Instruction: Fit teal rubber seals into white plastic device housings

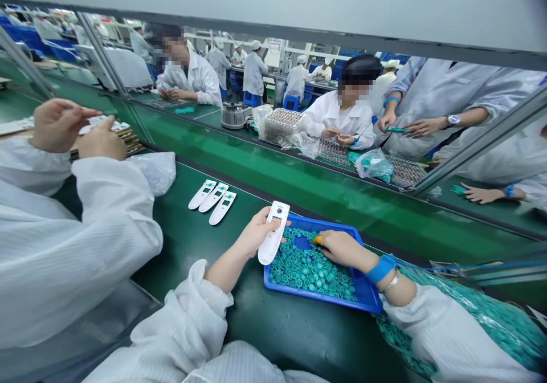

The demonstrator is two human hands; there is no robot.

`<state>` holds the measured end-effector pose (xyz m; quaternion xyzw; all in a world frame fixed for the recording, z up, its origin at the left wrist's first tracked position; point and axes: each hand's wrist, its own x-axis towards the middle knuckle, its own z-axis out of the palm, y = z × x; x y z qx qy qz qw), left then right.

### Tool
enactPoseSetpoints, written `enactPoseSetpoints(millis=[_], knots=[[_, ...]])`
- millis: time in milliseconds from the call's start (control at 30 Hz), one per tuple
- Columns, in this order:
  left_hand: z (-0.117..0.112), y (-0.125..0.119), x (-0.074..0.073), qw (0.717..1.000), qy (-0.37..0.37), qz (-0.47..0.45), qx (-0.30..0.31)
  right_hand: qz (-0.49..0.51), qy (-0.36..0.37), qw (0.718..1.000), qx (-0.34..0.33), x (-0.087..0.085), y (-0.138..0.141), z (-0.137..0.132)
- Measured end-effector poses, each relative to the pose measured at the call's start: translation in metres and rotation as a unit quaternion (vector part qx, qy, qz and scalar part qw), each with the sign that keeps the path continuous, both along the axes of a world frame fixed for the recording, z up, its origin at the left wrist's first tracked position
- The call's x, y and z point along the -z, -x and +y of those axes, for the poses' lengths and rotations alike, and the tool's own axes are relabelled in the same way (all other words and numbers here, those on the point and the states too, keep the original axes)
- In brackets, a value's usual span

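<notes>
My left hand (255, 235) is closed around a white plastic device shell (273, 232), held upright over the left edge of a blue tray (367, 297). The tray holds several small teal ring parts (307, 269). My right hand (339, 247) reaches into the tray with fingers curled among the rings; a yellow finger cot shows at its fingertip. What it pinches is hidden. A blue wrist strap (382, 268) sits on my right wrist.
Three white shells (212, 200) lie on the green belt (299, 183). A co-worker's sleeve (64, 246) fills the left, beside a clear bag (156, 169). A bag of teal parts (496, 320) lies at right. More people work across the belt.
</notes>
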<state>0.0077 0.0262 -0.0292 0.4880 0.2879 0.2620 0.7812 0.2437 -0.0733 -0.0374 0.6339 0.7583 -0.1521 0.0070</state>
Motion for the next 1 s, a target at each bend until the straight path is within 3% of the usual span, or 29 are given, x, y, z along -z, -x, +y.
enactPoseSetpoints(millis=[133,267,400,600,767,1000], knots=[[-0.006,-0.001,0.004,1.000,0.012,-0.018,0.009,0.055,-0.017,0.998,0.040,-0.004,-0.003,-0.005],[-0.014,-0.005,0.003,0.999,0.024,-0.032,0.012,0.160,-0.056,0.983,0.072,-0.022,-0.002,-0.013],[-0.025,-0.011,-0.005,0.997,0.047,-0.044,0.047,0.283,-0.088,0.950,0.100,-0.039,0.008,-0.023],[-0.040,-0.017,-0.010,0.988,0.087,-0.043,0.116,0.399,-0.147,0.900,0.101,-0.045,0.020,-0.031],[-0.044,-0.020,-0.008,0.985,0.102,-0.043,0.134,0.378,-0.191,0.903,0.075,-0.055,0.028,-0.033],[-0.060,-0.029,-0.009,0.988,0.090,-0.041,0.122,0.217,-0.327,0.920,0.026,-0.054,0.050,-0.028]])
